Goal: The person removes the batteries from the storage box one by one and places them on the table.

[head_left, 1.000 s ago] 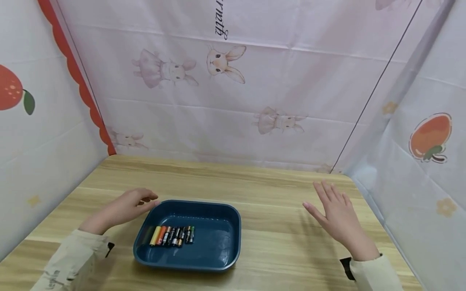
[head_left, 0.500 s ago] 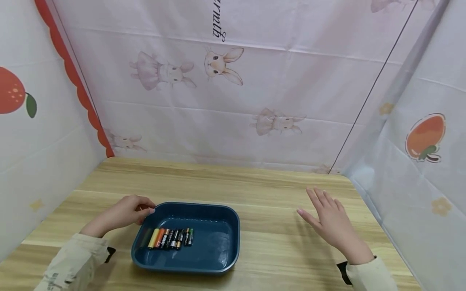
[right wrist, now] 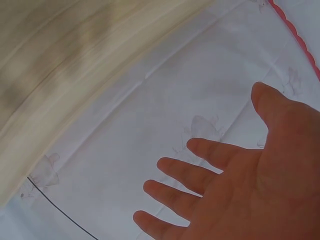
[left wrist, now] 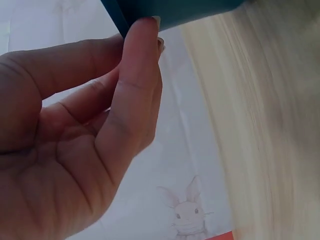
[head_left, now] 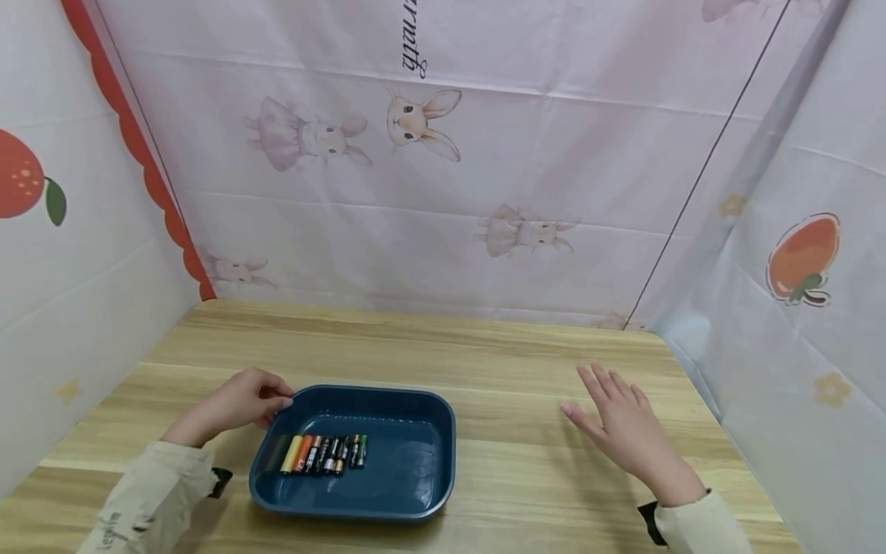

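Dark blue tray [head_left: 408, 469]: left hand [head_left: 238, 404] pinching far-left corner, right hand [head_left: 626, 431] spread well off to the right

Tray sits on the wood table [head_left: 512, 500], between the hands, touching only the left.

Views:
- Head only: batteries [head_left: 324, 455] lying side by side in the tray's left half. Yellow at the left end, orange next, mostly dark after that.
- Left wrist: just the tray corner, but close up. Fingertips [left wrist: 142, 32] meet at the corner, one overlapping the outer wall. Grip reads as thumb against fingers.
- Right wrist: palm side of the right hand, fingers fanned, thumb apart, holding nothing. Head view gives only the back of it.

Surface/room: light striped wood grain under the tray. Beyond it, pinkish cloth [head_left: 484, 146] with rabbit prints. White cloths with fruit prints, left cloth [head_left: 104, 261] and right cloth [head_left: 782, 369], flank it.

Edges/room: far table edge is well beyond the tray's far rim, right along the cloth. Widest stretch of wood is right of the tray, up to the right hand; its shadow falls there. Whether that hand touches wood, can't tell.
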Action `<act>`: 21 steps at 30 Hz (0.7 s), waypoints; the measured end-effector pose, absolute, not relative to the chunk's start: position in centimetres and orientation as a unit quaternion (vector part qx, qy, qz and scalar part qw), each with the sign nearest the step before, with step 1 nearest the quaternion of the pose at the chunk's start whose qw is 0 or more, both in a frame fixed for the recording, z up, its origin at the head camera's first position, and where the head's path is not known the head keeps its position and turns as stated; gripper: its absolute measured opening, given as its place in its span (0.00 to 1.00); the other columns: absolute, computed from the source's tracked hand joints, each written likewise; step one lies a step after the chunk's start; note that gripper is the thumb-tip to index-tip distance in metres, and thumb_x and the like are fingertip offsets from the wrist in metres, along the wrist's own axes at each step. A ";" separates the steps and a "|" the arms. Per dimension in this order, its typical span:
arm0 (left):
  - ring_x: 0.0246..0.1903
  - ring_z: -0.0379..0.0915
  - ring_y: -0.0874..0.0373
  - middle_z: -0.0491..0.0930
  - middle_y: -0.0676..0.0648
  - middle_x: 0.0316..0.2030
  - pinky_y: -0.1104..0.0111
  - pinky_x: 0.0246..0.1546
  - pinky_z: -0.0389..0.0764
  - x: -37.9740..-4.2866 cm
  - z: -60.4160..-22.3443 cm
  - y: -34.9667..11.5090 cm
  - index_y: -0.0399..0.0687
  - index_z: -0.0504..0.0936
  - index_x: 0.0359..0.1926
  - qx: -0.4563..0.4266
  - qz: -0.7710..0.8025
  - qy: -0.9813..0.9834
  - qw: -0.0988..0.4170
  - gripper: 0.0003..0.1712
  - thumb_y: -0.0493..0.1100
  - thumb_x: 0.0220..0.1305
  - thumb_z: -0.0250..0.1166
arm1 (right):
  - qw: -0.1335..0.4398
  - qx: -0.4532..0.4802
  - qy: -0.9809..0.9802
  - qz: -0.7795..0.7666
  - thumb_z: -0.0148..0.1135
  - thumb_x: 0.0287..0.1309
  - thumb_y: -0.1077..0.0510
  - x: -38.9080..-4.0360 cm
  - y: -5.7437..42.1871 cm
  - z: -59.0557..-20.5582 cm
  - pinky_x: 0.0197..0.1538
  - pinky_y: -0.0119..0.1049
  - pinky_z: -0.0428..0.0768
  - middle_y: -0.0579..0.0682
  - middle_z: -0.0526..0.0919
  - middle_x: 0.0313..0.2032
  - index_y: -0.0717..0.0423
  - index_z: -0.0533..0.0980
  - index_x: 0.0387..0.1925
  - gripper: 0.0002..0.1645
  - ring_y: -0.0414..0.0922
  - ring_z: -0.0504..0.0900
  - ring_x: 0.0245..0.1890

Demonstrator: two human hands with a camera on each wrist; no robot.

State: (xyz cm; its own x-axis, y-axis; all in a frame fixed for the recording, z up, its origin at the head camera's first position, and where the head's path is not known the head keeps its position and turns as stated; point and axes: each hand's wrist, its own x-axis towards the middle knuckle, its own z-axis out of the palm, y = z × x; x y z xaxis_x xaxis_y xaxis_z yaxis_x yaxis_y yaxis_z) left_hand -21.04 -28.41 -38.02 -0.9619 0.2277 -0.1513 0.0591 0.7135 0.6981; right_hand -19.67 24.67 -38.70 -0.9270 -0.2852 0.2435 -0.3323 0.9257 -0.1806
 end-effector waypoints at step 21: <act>0.25 0.75 0.56 0.80 0.46 0.28 0.62 0.29 0.83 -21.1 -38.0 -28.5 0.32 0.83 0.40 0.033 0.400 0.907 0.128 0.07 0.32 0.66 0.59 | 0.094 0.199 -0.968 0.118 0.52 0.65 0.36 -19.4 22.6 -38.4 0.62 0.67 0.55 0.65 0.63 0.67 0.60 0.61 0.69 0.42 0.65 0.58 0.67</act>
State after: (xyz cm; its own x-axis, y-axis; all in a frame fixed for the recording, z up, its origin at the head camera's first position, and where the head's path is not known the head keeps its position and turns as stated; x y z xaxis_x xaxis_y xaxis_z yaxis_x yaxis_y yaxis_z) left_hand -21.12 -28.45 -38.04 -0.9651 0.1617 -0.2061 -0.0432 0.6777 0.7341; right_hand -19.43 22.56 -38.38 -0.9031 -0.3637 0.2286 -0.4080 0.8926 -0.1920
